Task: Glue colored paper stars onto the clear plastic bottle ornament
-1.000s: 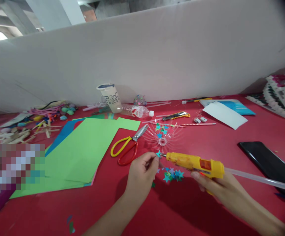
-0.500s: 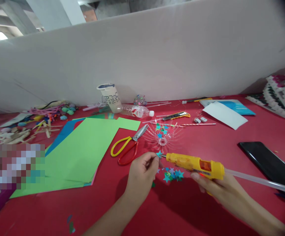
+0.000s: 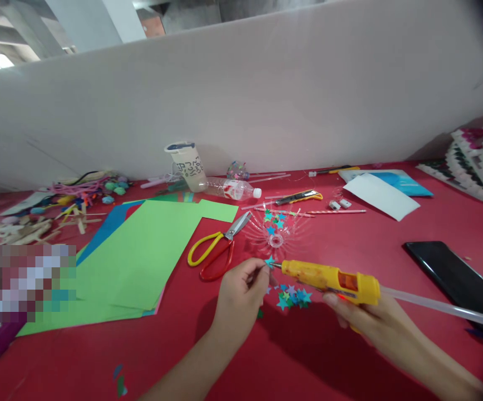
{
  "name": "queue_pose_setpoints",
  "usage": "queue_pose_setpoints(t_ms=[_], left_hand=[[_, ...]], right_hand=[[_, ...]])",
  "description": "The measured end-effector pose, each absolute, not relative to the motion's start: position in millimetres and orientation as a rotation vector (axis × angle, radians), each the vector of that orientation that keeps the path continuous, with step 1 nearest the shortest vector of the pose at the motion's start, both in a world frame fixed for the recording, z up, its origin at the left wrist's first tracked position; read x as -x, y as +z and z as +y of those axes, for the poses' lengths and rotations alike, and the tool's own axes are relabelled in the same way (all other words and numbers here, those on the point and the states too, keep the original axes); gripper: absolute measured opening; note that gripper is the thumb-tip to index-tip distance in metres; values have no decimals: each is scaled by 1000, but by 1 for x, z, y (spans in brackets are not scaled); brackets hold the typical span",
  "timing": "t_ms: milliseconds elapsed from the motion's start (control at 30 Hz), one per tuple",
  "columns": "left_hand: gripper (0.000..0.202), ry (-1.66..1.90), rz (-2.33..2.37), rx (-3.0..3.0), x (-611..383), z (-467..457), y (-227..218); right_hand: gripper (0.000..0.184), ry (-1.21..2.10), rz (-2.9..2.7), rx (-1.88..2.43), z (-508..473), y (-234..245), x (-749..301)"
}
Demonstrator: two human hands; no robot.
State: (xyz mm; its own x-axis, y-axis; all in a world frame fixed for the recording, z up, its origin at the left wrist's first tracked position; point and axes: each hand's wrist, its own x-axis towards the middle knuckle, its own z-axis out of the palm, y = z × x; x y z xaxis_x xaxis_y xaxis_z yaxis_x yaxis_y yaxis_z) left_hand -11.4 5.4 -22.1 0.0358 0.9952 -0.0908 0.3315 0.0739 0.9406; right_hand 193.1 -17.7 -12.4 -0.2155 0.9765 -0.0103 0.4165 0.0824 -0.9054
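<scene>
Pinched in the fingertips of my left hand (image 3: 244,289) is a small blue paper star (image 3: 270,261). My right hand (image 3: 364,320) is wrapped round the handle of a yellow hot glue gun (image 3: 329,277), with a clear glue stick (image 3: 437,308) sticking out of its back. The gun's metal nozzle meets the star, or nearly so. Below the gun, a small heap of coloured paper stars (image 3: 295,297) lies on the red table (image 3: 308,362). Just beyond my hands stands a cut clear plastic bottle piece (image 3: 275,240), its strips splayed out, with several stars on it.
Scissors (image 3: 225,245) and green paper sheets (image 3: 141,256) lie to the left. Farther back are a plastic bottle (image 3: 235,189), a pale cup (image 3: 188,167) and a utility knife (image 3: 300,197). At right lie a black phone (image 3: 450,273) and a white sheet (image 3: 381,195).
</scene>
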Motion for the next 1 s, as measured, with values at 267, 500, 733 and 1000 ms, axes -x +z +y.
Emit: queue_pose_setpoints(t_ms=[267,500,733,1000], left_hand=[[21,890,1529,-1748,14,5,-24],[19,890,1419,-2204,17,-4,-19],[21,1019,1391,-1579,9,-1,-11],[21,916,1201,-1326,9,1,-19]], right_hand=[[26,1027,-1769,1407,-17,-17,-196],[34,1170,-1568,1454,-15,-16,-202],[18,1401,-1318,1407,6,-4,-241],[40,1446,-1717,1735,21,-8,-273]])
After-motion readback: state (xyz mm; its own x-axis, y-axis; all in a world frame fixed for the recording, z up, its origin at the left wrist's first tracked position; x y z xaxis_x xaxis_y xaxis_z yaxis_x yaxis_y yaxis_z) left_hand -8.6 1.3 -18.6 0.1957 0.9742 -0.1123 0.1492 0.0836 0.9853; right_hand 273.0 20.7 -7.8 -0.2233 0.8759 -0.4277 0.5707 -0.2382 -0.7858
